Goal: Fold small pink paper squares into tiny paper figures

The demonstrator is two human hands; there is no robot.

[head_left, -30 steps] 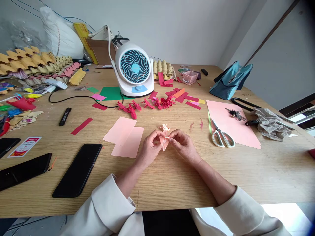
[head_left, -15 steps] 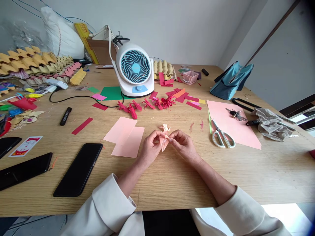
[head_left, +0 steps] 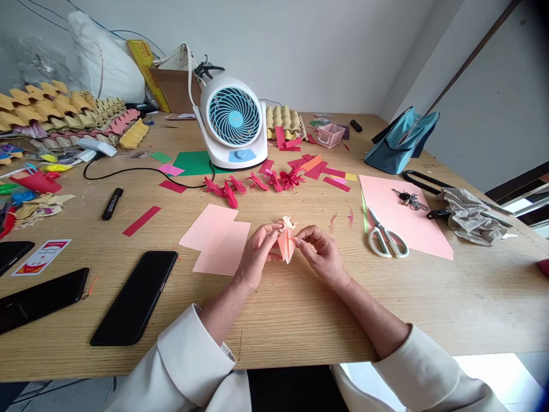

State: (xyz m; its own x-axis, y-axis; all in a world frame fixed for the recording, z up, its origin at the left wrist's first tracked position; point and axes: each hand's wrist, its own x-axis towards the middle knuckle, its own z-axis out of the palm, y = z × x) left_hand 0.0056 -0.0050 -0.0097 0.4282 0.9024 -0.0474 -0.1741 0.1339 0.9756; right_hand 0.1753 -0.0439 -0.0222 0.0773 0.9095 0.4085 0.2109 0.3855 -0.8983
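A folded light-pink paper piece (head_left: pixel 286 246) with a frilly, cut top is held upright a little above the wooden table. My left hand (head_left: pixel 256 254) grips its left edge between thumb and fingers. On its right edge, the fingertips of my right hand (head_left: pixel 321 252) pinch the paper. Two light-pink paper sheets (head_left: pixel 209 228) lie overlapping just left of my left hand. Several crumpled red paper pieces (head_left: pixel 230 194) form a row beyond my hands. White-handled scissors (head_left: pixel 388 239) rest to the right, partly on a large pink sheet (head_left: pixel 424 232).
A white fan (head_left: pixel 235 123) stands at the back, its black cable curving left. Phones (head_left: pixel 134 297) and a black marker (head_left: pixel 112 204) lie left. Keys (head_left: pixel 412 200), a crumpled grey cloth (head_left: pixel 469 217) and a teal bag (head_left: pixel 401 140) are right. Egg trays (head_left: pixel 55 109) are stacked back left.
My left hand has shifted its fingers to the paper's left edge, with the lower fingers spread more. More of the paper's folded front now shows. The view has moved slightly.
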